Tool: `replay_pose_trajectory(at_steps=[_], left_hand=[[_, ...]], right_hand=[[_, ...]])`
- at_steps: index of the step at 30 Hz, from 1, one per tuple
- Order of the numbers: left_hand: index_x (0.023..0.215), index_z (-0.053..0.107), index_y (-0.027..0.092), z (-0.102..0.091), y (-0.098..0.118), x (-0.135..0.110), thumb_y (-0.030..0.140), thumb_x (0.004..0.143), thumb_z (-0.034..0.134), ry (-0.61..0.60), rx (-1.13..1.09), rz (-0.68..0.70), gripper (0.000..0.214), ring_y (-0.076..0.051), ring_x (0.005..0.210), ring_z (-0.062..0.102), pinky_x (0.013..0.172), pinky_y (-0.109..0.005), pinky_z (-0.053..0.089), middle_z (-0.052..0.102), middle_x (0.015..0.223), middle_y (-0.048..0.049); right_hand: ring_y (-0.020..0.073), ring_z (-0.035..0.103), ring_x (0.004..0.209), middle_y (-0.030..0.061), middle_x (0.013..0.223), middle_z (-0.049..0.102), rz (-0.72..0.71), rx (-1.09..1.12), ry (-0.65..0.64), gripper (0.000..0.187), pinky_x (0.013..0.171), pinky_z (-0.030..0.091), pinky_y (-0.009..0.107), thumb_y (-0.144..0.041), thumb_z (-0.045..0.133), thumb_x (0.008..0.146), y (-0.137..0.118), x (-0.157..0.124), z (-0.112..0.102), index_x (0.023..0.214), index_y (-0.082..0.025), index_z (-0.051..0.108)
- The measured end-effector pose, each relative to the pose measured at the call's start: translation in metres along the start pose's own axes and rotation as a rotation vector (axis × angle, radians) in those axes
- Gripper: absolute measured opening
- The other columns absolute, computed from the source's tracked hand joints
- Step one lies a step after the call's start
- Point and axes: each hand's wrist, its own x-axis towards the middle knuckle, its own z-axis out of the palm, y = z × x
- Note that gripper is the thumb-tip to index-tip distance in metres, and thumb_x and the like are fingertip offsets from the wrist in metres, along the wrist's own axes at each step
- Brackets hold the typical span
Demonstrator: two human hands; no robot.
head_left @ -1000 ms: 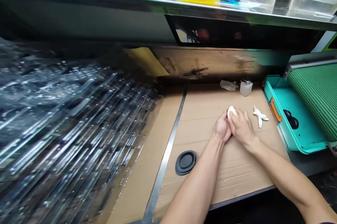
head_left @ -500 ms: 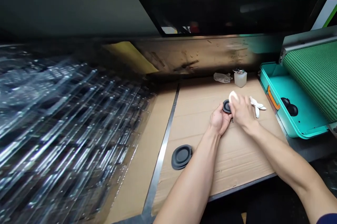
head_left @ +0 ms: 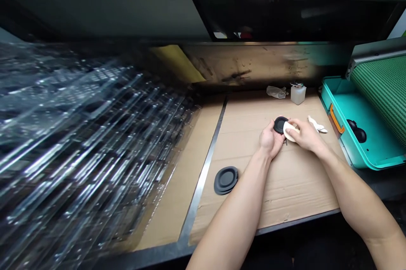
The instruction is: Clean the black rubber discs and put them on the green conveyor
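My left hand (head_left: 270,139) holds a round black disc-shaped part (head_left: 280,125) with a raised rim, its face turned up. A round white cotton pad (head_left: 289,132) is pinched in my right hand (head_left: 305,133), at the right edge of the black part. Another black part, larger-looking and oval in outline (head_left: 226,180), lies on the cardboard (head_left: 304,181) beside my left forearm. White finger cots or glove pieces (head_left: 317,125) lie just beyond my right hand.
A small translucent bottle with a metal top (head_left: 298,93) stands at the back, beside a crumpled clear plastic piece (head_left: 276,92). To the right, a teal bin (head_left: 364,158) holds black round parts under a green conveyor belt (head_left: 383,79). Stacked clear plastic trays (head_left: 95,147) fill the left.
My right hand has drawn the white pad from the top of the black part toward its lower right edge, uncovering more of its face. The whole view has shifted slightly.
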Motion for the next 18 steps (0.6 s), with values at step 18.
replay_pose_trajectory(at_steps=[18], left_hand=[[0.096,0.067,0.011,-0.001,-0.012,0.003,0.026,0.105,0.041,0.022,0.077,0.039,0.032,-0.022,0.102,0.073,0.101,-0.043,0.056,0.077,0.095,-0.013]], right_hand=[[0.0227,0.069,0.094,0.0048,0.103,0.076,0.07,-0.275,0.043,0.031,0.082,0.047,0.031,-0.041,0.05,0.1,-0.008,0.003,0.005,0.125,-0.027,0.063]])
